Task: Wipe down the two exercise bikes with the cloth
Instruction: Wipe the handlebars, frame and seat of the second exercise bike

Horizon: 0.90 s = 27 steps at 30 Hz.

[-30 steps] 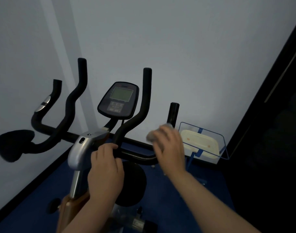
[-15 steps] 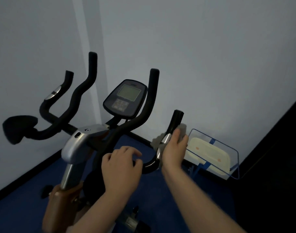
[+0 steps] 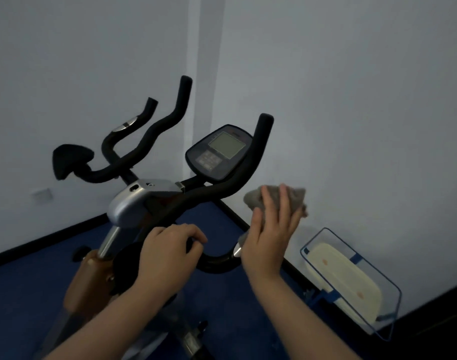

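Bin [image 3: 393,331] of clear plastic with blue trim leans at the wall's foot, a cream slab inside. We see blue floor [image 3: 227,302] open between it and the bike [image 3: 144,203]. Left hand [image 3: 167,258] curls round the handlebar; right hand [image 3: 271,229] wraps the grey cloth [image 3: 253,198] over the grip's end. Console [image 3: 219,152] lettering unreadable.
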{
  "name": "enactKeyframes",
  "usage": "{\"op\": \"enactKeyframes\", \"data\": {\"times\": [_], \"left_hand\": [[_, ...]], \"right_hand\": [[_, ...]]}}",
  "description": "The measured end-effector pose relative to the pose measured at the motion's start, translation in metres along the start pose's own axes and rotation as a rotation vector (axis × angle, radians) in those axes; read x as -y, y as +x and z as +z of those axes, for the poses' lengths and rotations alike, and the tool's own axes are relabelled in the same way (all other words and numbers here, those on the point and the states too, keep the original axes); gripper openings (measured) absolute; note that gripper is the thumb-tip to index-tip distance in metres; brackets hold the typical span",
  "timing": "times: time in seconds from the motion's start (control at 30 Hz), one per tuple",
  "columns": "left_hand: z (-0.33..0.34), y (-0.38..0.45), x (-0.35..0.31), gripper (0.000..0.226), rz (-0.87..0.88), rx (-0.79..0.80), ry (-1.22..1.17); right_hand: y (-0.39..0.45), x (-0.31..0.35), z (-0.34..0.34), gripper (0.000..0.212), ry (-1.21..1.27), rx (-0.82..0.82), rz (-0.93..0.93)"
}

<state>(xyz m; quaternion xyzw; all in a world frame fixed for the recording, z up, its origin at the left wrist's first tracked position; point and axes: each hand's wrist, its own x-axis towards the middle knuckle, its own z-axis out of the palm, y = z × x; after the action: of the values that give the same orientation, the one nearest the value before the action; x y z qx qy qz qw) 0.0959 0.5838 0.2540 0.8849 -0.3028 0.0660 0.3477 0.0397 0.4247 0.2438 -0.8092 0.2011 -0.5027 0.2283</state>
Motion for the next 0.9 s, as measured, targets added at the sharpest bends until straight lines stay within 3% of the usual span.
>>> {"op": "enactKeyframes", "data": {"times": [0.1,0.2,0.3,0.4,0.57,0.67,0.77,0.9], "left_hand": [[-0.001,-0.001,-0.003,0.022,-0.014,-0.019,-0.014],[-0.003,-0.001,-0.004,0.019,-0.046,-0.054,-0.072],[-0.005,-0.006,0.001,0.017,-0.102,-0.232,-0.109],[-0.007,-0.018,0.01,0.016,-0.259,-0.4,0.016],[-0.004,-0.018,0.017,0.008,-0.43,-0.404,0.028],[-0.004,-0.018,0.016,0.008,-0.439,-0.416,0.031],[-0.004,-0.019,0.017,0.007,-0.434,-0.441,0.016],[-0.003,-0.019,0.018,0.007,-0.43,-0.442,0.02]], "right_hand": [[0.027,-0.012,-0.02,0.031,-0.27,0.228,-0.261],[0.002,0.009,-0.024,0.024,-0.376,0.446,-0.46],[-0.023,0.026,-0.024,0.03,-0.323,0.702,-0.602],[0.015,0.012,-0.032,0.042,-0.414,0.894,-0.775],[-0.009,0.037,-0.013,0.016,-0.644,0.817,-0.666],[-0.015,0.049,0.006,0.028,-0.59,0.884,-0.547],[-0.015,0.035,-0.016,0.05,-0.45,0.836,-0.688],[-0.02,0.033,-0.03,0.05,-0.266,0.956,-0.75]]}}
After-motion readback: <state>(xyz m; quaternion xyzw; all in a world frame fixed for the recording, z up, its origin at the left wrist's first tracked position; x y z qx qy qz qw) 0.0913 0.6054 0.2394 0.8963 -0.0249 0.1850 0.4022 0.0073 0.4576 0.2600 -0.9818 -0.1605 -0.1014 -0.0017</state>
